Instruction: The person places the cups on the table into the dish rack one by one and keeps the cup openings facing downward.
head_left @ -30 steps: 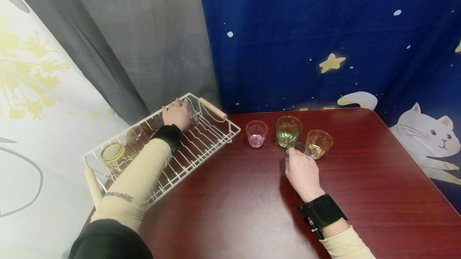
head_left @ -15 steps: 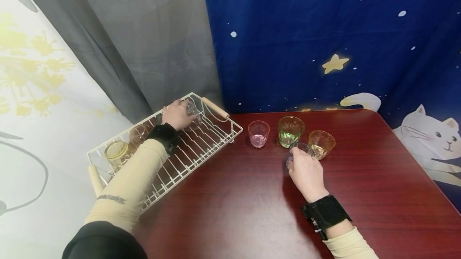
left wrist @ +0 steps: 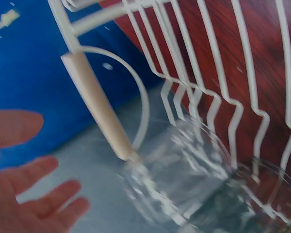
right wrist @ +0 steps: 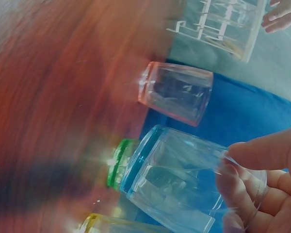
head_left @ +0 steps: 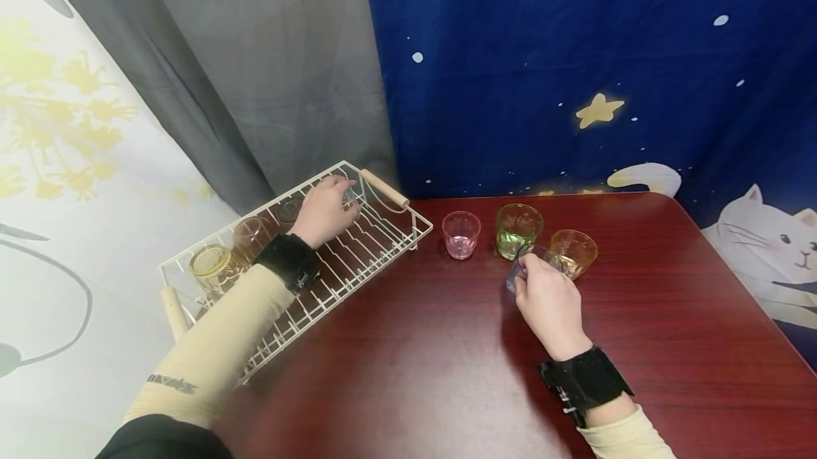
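Observation:
My left hand (head_left: 324, 211) is over the far right end of the white wire dish rack (head_left: 332, 299). In the left wrist view its fingers are spread, apart from a clear glass (left wrist: 179, 162) lying in the rack. My right hand (head_left: 550, 303) pinches the rim of a bluish clear glass (right wrist: 177, 182) between thumb and fingers, close over the table. Behind that glass stand a green glass (head_left: 518, 233) and a pink glass (head_left: 461, 238). A yellow glass (head_left: 574, 255) is just to its right, partly overlapped by it in the head view.
The rack also holds a dark grey glass (head_left: 289, 211), an amber glass (head_left: 252, 235) and a yellowish glass (head_left: 213, 264). Wooden handles, such as the right-hand handle (head_left: 385, 188), close its ends. Curtains (head_left: 472, 111) hang behind the red-brown table (head_left: 408, 367).
My left hand has let go of the clear glass in the rack and moved slightly right. My right hand has raised the bluish glass a little. The head view has shifted slightly.

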Demonstrator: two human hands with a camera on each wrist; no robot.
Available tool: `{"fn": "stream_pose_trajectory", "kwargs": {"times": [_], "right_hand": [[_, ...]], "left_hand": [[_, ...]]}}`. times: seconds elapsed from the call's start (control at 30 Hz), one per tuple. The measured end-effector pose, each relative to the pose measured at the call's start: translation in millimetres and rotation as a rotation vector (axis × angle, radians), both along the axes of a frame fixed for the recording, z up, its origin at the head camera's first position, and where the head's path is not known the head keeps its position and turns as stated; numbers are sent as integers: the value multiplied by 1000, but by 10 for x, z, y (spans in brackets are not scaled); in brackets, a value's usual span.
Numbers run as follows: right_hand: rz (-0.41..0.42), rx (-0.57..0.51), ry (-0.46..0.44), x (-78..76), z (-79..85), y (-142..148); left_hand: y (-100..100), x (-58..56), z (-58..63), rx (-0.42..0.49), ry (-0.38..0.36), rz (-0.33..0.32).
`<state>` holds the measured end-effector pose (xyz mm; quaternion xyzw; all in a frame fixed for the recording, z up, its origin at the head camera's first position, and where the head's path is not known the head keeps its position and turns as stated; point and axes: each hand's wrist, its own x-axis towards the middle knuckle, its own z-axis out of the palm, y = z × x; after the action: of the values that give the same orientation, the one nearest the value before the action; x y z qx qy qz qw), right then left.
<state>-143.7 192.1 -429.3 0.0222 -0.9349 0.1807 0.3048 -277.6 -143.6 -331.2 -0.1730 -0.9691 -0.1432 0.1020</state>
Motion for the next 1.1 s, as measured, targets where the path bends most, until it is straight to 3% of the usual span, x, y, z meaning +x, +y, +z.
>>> {"fn": "stream_pose_trajectory", "kwargs": {"times": [0.3,0.47,0.63,0.8,0.97,1.1], "right_hand": [[25,-54,-32,78,136,-37],[35,-112,-14,119,211,-67],[56,-189,9,157,247,-111],[102,-326,5,186,277,-186],[144,-439,4,217,307,-286],[165,-521,-9,248,308,-360]], "left_hand": [[249,430,106,112,-129,-239],[301,693,110,194,-142,-316],[324,933,2,202,-114,-323],[368,1101,-158,203,-87,-309],[445,1196,-284,269,-102,-289],[534,1230,-377,311,-157,-242]]}}
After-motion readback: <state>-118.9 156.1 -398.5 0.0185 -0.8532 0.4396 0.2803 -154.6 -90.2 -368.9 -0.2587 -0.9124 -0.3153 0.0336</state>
